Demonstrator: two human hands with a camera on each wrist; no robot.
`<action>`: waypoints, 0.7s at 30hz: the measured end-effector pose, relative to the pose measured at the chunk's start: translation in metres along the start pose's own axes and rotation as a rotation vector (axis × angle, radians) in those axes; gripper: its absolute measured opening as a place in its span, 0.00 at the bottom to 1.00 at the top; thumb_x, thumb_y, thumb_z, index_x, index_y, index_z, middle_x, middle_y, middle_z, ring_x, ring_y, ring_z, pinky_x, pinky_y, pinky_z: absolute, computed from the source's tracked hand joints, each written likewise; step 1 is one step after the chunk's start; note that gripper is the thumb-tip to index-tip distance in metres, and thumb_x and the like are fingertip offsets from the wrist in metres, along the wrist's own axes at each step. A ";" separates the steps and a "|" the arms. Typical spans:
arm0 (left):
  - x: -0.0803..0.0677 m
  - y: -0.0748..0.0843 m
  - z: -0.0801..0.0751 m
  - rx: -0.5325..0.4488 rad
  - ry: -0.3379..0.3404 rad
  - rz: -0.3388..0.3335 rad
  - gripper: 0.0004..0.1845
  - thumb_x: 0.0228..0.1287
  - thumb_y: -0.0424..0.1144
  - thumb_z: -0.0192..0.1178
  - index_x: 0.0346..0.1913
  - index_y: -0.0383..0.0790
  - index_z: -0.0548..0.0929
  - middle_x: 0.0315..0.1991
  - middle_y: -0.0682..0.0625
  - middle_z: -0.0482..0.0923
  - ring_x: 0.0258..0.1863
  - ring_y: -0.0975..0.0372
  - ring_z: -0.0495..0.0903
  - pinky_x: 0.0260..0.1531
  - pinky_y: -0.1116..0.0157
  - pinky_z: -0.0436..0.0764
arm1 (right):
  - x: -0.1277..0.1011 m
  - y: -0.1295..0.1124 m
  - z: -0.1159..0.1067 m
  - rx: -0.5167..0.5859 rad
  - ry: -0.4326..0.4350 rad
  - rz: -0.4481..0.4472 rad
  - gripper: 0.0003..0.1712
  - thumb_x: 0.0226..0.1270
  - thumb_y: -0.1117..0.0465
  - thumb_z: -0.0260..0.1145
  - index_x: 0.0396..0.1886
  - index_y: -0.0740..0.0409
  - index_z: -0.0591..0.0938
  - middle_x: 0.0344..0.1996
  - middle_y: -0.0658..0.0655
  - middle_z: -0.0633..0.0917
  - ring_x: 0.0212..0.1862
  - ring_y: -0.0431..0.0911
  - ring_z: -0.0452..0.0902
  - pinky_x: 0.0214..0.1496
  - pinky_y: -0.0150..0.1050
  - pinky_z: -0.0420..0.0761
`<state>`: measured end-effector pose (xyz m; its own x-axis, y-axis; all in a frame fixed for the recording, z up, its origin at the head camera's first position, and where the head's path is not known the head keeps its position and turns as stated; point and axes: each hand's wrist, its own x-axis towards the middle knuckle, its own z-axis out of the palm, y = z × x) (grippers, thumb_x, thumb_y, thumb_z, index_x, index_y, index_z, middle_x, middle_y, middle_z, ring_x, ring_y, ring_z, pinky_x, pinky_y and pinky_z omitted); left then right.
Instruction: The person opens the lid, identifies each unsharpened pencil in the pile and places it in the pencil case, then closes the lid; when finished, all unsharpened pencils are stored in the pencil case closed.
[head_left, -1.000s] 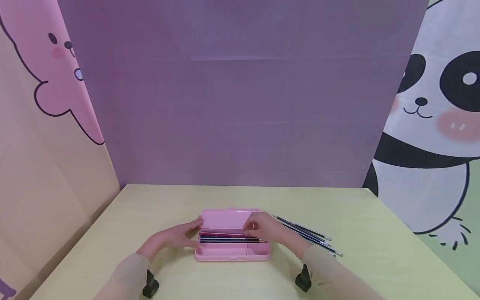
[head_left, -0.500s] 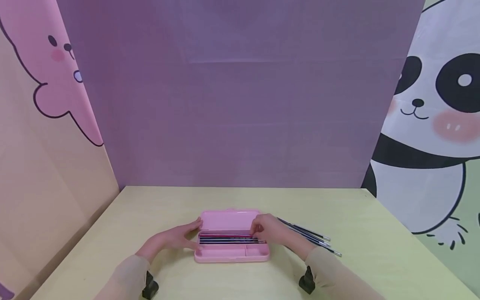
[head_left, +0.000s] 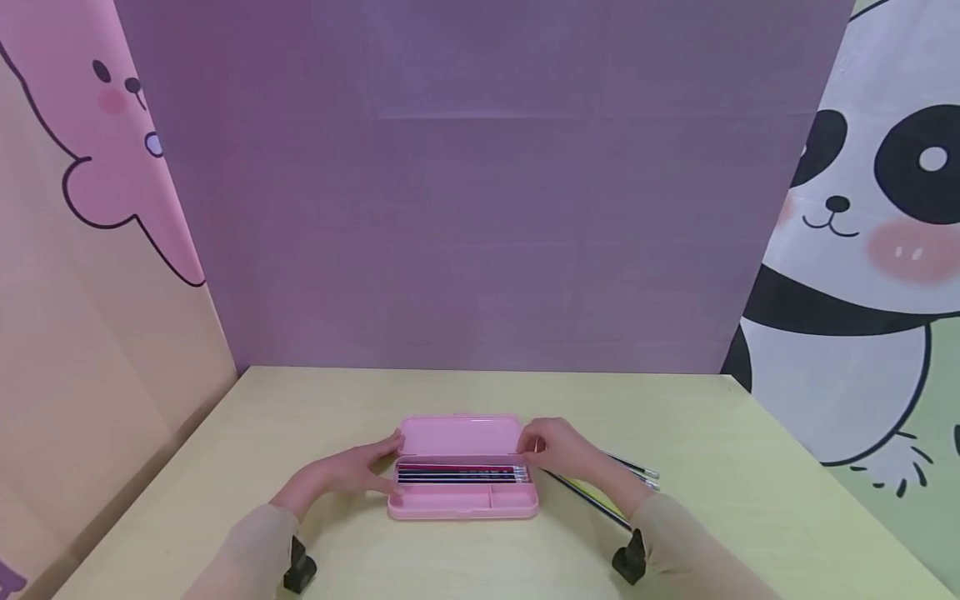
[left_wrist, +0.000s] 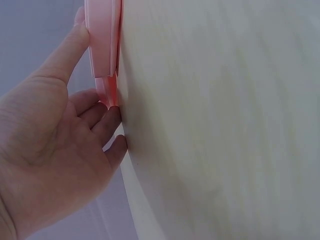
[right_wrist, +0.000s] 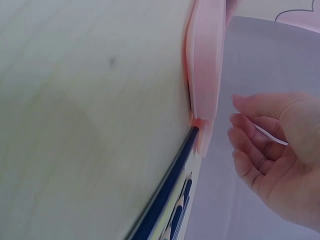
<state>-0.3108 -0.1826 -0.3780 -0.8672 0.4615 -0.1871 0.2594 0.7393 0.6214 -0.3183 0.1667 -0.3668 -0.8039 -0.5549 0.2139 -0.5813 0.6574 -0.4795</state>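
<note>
A pink pencil case [head_left: 461, 483] lies open on the table [head_left: 712, 500], with several pencils [head_left: 457, 473] lined up inside. The left hand [head_left: 360, 473] rests against its left end, fingers loose and touching it. The right hand [head_left: 558, 450] hovers just off the right end, fingers gently curled, holding nothing. More loose pencils [head_left: 633, 468] lie beside that wrist.
</note>
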 end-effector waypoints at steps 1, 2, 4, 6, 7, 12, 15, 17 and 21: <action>0.000 0.000 0.000 -0.003 -0.002 0.001 0.53 0.50 0.56 0.68 0.74 0.44 0.50 0.75 0.44 0.45 0.73 0.47 0.46 0.70 0.46 0.50 | -0.002 0.001 -0.001 -0.003 0.010 -0.011 0.02 0.58 0.65 0.68 0.30 0.56 0.82 0.25 0.46 0.79 0.28 0.37 0.69 0.28 0.27 0.74; 0.001 -0.001 0.000 -0.003 -0.003 0.003 0.53 0.50 0.56 0.68 0.74 0.44 0.50 0.75 0.44 0.44 0.73 0.47 0.46 0.70 0.46 0.50 | -0.003 0.003 -0.003 0.002 0.017 -0.012 0.02 0.58 0.66 0.68 0.30 0.56 0.82 0.25 0.46 0.79 0.28 0.37 0.69 0.28 0.27 0.74; 0.001 0.000 0.001 -0.005 -0.002 0.003 0.53 0.50 0.55 0.68 0.74 0.44 0.50 0.75 0.44 0.44 0.73 0.47 0.46 0.70 0.46 0.50 | -0.006 0.007 -0.005 0.012 0.032 -0.010 0.03 0.58 0.67 0.67 0.31 0.57 0.82 0.25 0.46 0.79 0.27 0.36 0.69 0.29 0.27 0.75; 0.001 0.000 0.001 -0.003 0.001 0.002 0.53 0.50 0.55 0.68 0.74 0.44 0.50 0.75 0.44 0.45 0.73 0.47 0.47 0.70 0.47 0.50 | -0.009 0.009 -0.006 0.027 0.042 -0.003 0.03 0.57 0.67 0.67 0.33 0.58 0.82 0.25 0.47 0.79 0.27 0.36 0.69 0.29 0.27 0.75; 0.000 0.000 0.000 -0.002 0.003 0.000 0.53 0.50 0.55 0.68 0.74 0.44 0.50 0.75 0.44 0.45 0.73 0.47 0.47 0.70 0.46 0.50 | -0.011 0.010 -0.007 0.029 0.044 0.004 0.04 0.58 0.66 0.67 0.33 0.58 0.82 0.25 0.47 0.79 0.28 0.36 0.69 0.29 0.27 0.75; 0.000 0.001 -0.001 0.003 0.004 0.004 0.53 0.50 0.55 0.68 0.74 0.44 0.50 0.75 0.43 0.44 0.73 0.46 0.46 0.70 0.46 0.50 | -0.018 0.014 -0.013 0.028 0.050 0.013 0.07 0.58 0.64 0.68 0.36 0.61 0.82 0.25 0.47 0.79 0.27 0.36 0.69 0.29 0.27 0.75; 0.000 0.000 -0.001 0.008 0.001 0.007 0.53 0.50 0.56 0.68 0.74 0.44 0.50 0.75 0.44 0.44 0.73 0.46 0.46 0.70 0.46 0.49 | -0.022 0.014 -0.015 0.031 0.058 0.011 0.09 0.58 0.63 0.68 0.37 0.63 0.82 0.26 0.48 0.79 0.27 0.36 0.70 0.29 0.27 0.75; 0.000 0.000 -0.001 0.010 -0.002 0.007 0.52 0.51 0.56 0.68 0.74 0.44 0.51 0.75 0.44 0.44 0.73 0.46 0.45 0.70 0.46 0.49 | -0.026 0.015 -0.017 0.041 0.065 0.009 0.10 0.59 0.62 0.68 0.38 0.64 0.82 0.27 0.49 0.80 0.28 0.36 0.70 0.30 0.28 0.76; -0.001 0.001 0.000 0.008 -0.006 0.007 0.52 0.51 0.56 0.67 0.74 0.44 0.50 0.75 0.43 0.43 0.73 0.46 0.45 0.70 0.45 0.49 | -0.033 0.016 -0.019 0.057 0.078 0.024 0.12 0.60 0.61 0.67 0.39 0.64 0.82 0.28 0.50 0.82 0.28 0.36 0.72 0.30 0.28 0.77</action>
<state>-0.3099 -0.1826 -0.3774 -0.8628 0.4697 -0.1872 0.2690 0.7398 0.6167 -0.3037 0.2050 -0.3658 -0.8260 -0.4967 0.2664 -0.5557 0.6387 -0.5322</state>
